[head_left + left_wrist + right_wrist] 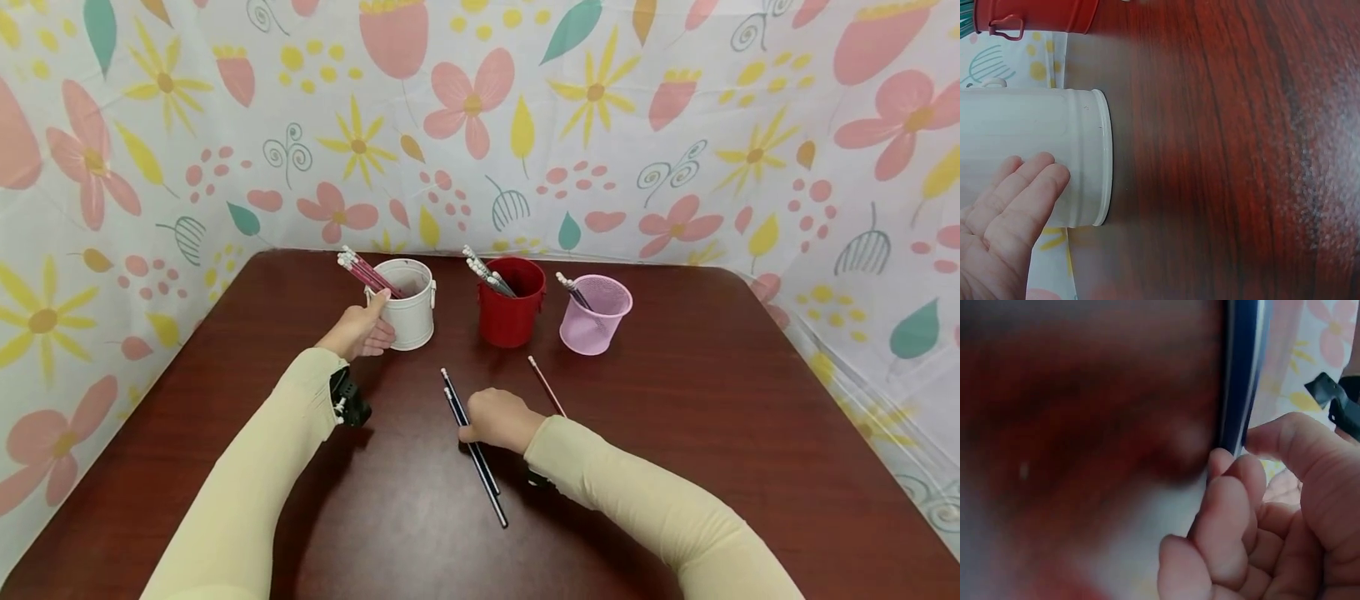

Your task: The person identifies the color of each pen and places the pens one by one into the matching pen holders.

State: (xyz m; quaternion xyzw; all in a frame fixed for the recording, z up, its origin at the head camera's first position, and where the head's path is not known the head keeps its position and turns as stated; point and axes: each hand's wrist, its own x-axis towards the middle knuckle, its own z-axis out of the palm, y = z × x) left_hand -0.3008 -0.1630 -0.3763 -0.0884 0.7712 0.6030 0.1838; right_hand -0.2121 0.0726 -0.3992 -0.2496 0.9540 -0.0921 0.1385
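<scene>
At the white bucket [412,323], my left hand [362,331] touches the left side, thumb up near the rim. The left wrist view shows its fingers [1022,197] extended along the bucket's wall. Pink pencils [367,271] with white ends lean out of this bucket to the left. My right hand [501,418] pinches two dark blue pencils [477,460] over the middle of the table, their lower ends pointing toward me. In the right wrist view, thumb and curled fingers meet at the blue shafts [1241,375].
A red bucket [510,321] with grey-white pencils [491,277] stands right of the white one. Farther right is a pink mesh cup [588,332] with dark pencils [573,292]. One pink pencil [546,383] lies on the brown table [420,533] beyond my right wrist. Patterned cloth hangs behind.
</scene>
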